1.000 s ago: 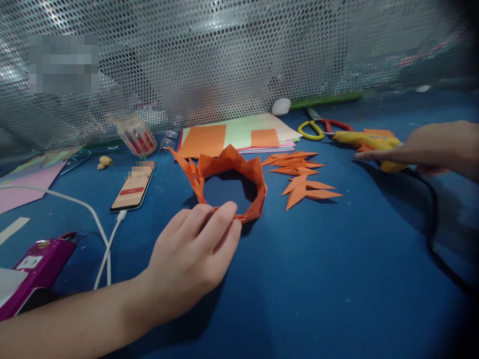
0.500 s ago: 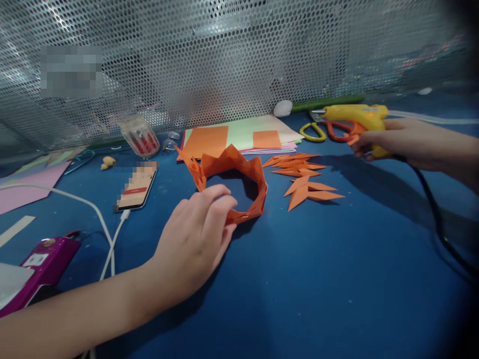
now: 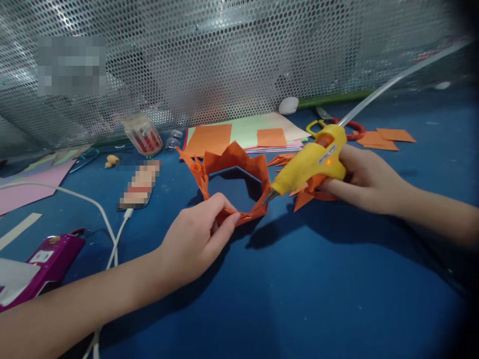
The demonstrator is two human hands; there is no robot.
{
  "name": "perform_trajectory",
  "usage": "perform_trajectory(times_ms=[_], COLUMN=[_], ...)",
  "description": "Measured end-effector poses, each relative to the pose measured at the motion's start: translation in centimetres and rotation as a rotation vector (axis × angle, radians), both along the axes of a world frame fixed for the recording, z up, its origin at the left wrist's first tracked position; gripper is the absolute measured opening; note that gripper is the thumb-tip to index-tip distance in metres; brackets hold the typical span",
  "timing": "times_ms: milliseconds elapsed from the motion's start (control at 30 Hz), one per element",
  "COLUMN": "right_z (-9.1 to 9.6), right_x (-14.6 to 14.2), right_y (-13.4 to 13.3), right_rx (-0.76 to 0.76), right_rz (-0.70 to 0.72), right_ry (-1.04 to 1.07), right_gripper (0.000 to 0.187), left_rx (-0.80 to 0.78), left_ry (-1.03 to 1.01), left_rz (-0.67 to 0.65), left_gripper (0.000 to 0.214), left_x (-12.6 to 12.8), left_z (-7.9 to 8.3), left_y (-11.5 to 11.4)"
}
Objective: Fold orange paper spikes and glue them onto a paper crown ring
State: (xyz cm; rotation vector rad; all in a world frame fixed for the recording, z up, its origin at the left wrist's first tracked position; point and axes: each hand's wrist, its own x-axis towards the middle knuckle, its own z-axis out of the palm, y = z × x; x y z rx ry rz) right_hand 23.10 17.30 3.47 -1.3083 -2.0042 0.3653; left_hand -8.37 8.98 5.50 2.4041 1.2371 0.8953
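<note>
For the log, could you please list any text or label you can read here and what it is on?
Nothing is legible.
Glue gun label: too small to read.
Phone screen: blurred.
Purple device sticker: too small.
Paper crown: no print.

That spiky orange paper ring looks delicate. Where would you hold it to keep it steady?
Probably pinch the low folded band of the orange paper ring from the near side, as the left hand does. The band is layered there, the spikes stand along the far rim, and the glue gun in the right hand points at its right side.
</note>
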Motion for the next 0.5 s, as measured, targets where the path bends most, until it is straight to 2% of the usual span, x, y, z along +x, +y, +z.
perform_trajectory(times_ms=[233,500], right_z=[-1.3,-0.3], right_x=[-0.5,-1.4], right_y=[-0.9,-1.9], right_rx=[0.123,0.333], right_rz=[-0.002,0.019], right_ry=[-0.083,-0.251], right_gripper=[0.019,0.013], left_rx=[-0.119,-0.154], left_ry=[-0.048,-0.102], left_rz=[0.026,0.029], left_gripper=[0.01,0.01], left_x=[0.1,0.2], left_z=[0.2,0.1], left_y=[0.0,-0.1])
